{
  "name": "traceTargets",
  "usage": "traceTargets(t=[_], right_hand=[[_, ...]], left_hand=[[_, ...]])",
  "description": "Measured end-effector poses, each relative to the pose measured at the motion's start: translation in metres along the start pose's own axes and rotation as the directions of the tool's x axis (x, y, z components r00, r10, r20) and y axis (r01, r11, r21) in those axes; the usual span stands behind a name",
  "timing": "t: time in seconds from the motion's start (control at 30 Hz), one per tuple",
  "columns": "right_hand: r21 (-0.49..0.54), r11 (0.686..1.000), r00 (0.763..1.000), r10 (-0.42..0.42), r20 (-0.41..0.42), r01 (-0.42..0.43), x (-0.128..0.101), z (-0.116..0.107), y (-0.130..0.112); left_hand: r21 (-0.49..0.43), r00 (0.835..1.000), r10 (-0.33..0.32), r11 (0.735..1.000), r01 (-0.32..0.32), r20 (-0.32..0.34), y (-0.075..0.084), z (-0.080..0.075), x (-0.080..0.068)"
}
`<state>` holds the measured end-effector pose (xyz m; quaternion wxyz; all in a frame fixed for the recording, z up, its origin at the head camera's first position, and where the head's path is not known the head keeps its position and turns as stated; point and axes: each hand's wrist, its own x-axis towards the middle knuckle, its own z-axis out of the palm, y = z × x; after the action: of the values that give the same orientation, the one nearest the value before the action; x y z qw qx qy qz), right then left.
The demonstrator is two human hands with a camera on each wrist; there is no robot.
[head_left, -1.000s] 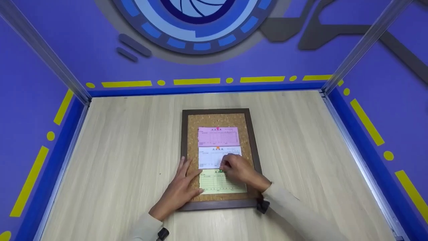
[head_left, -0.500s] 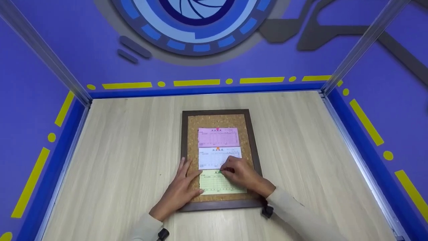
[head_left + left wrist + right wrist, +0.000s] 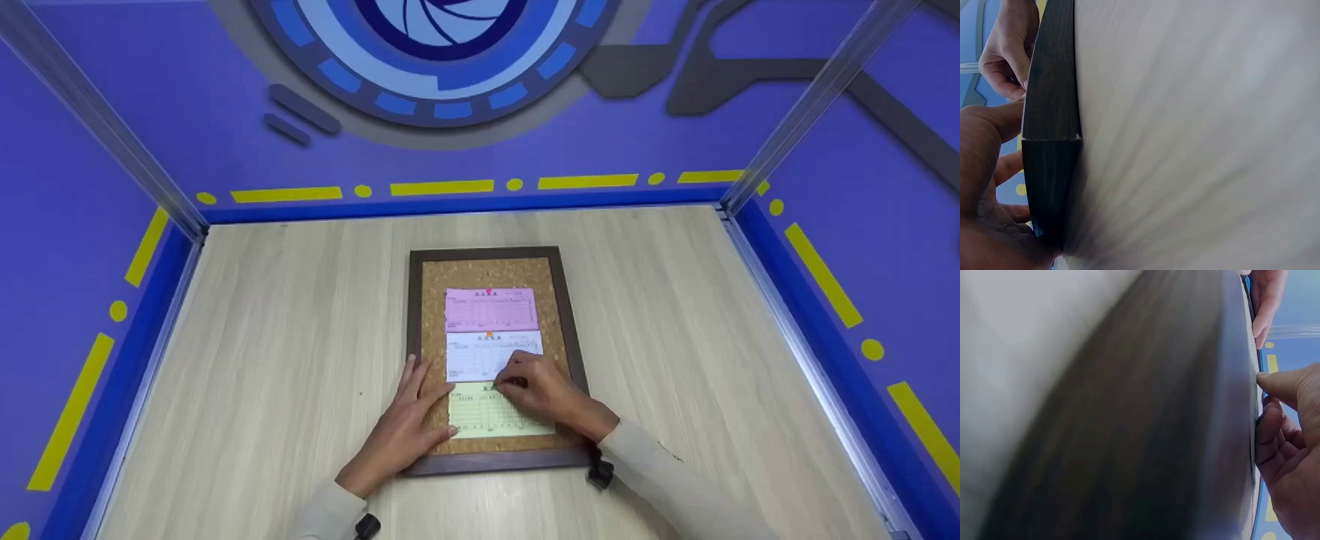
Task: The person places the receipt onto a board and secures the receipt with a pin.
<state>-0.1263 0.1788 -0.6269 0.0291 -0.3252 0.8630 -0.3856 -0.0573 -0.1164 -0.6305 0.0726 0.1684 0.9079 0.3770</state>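
A cork board (image 3: 487, 271) in a dark wooden frame lies on the table. On it, in a column, are a pink slip (image 3: 491, 311), a white slip (image 3: 472, 360) and a light green slip (image 3: 469, 416). My right hand (image 3: 544, 386) pinches a small green push pin at the top edge of the green slip; the fingertips mostly hide the pin. With fingers spread, my left hand (image 3: 397, 431) rests along the board's left side, its thumb and index finger at the green slip's left edge. The left wrist view shows the frame's side (image 3: 1053, 101) beside this hand.
A red push pin (image 3: 488, 290) sits at the pink slip's top and an orange push pin (image 3: 489, 334) at the white slip's top. Wood-grain table (image 3: 285, 337) surrounds the board. Blue-purple panels (image 3: 225, 157) with yellow marks enclose the back and both sides.
My right wrist has shifted slightly right and down while its fingertips stay at the green slip's top edge. The left hand and the slips keep their places on the board.
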Motion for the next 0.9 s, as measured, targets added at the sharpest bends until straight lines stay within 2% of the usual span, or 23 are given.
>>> traceTargets(t=[0.7, 0.9], right_hand=[[-0.039, 0.999, 1.000, 0.021, -0.006, -0.021, 0.009, 0.000, -0.003], [-0.079, 0.996, 0.999, 0.039, 0.025, -0.037, 0.012, -0.003, -0.005]], left_hand=[[0.000, 1.000, 0.025, 1.000, -0.025, -0.010, -0.002, 0.000, -0.002], [-0.003, 0.999, 0.035, 0.999, -0.035, -0.005, -0.002, -0.001, -0.001]])
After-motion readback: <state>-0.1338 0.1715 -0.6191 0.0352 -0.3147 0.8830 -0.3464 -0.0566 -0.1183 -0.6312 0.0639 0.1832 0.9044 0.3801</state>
